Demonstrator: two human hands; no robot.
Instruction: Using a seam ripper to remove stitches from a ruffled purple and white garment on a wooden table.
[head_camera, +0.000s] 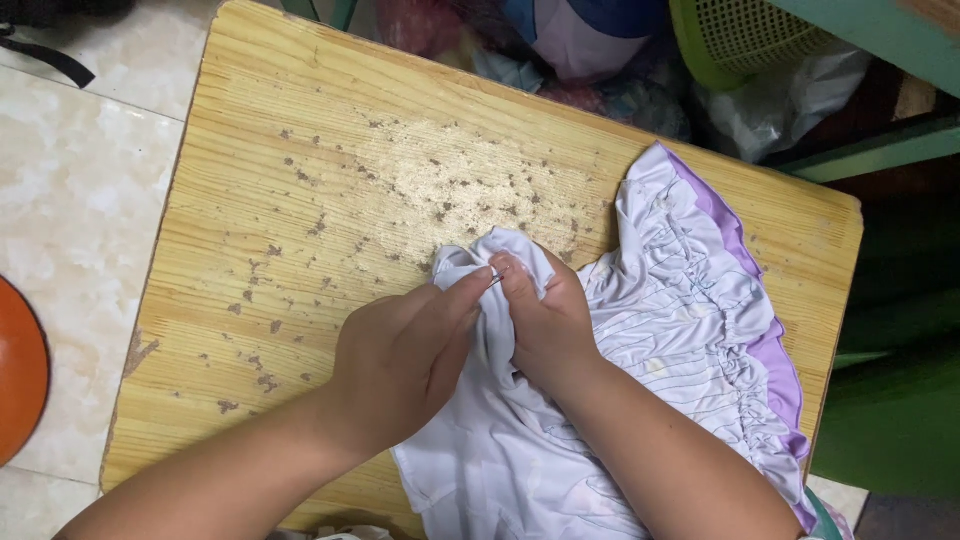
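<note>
A white garment (680, 300) with thin stripes, gathered ruffles and a purple trim lies on the right half of a worn wooden table (300, 150). My left hand (400, 360) and my right hand (545, 320) meet at the table's middle. Both pinch a bunched fold of the white fabric (500, 250) between thumb and fingers. The fingertips of the two hands touch each other at the fold. My forearms come in from the bottom edge and cover part of the garment.
The tabletop is pitted and flaked near its middle. An orange round object (20, 380) sits on the tiled floor at left. Behind the table lie piled clothes (560, 40) and a green mesh basket (740, 35). Green furniture (890, 400) stands to the right.
</note>
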